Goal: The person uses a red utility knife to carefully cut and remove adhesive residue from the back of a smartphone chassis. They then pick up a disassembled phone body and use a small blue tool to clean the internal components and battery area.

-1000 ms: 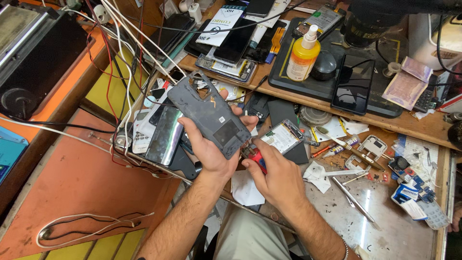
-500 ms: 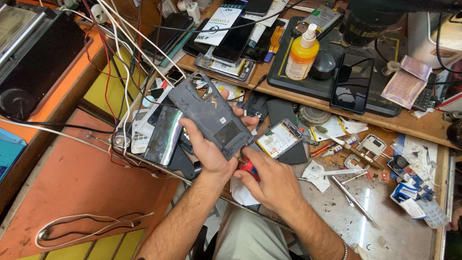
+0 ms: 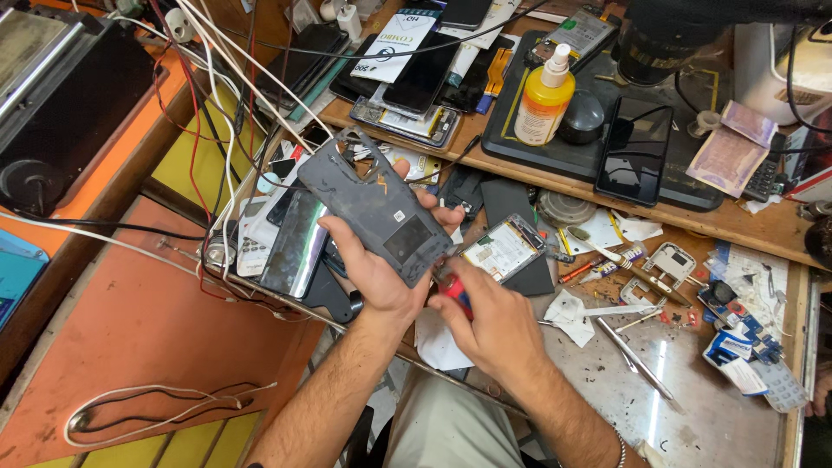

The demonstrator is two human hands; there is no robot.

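Yellow plastic bottle (image 3: 543,102) with a white nozzle stands on the dark mat (image 3: 607,165) at the far side, a white-and-black printed card (image 3: 400,45) lies far left of it, and a small blue-and-white box (image 3: 731,349) sits at the right. Mid-bench, the left hand (image 3: 374,270) grips a dark grey phone back cover (image 3: 374,204), tilted, fingers curled round its near edge. Right hand (image 3: 491,319) is closed on a red-handled tool (image 3: 452,289) touching the cover's lower corner.

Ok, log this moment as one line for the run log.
left hand: holds dark phone back cover | right hand: grips red-handled tool at cover's lower edge | nearby: opened phone on bench
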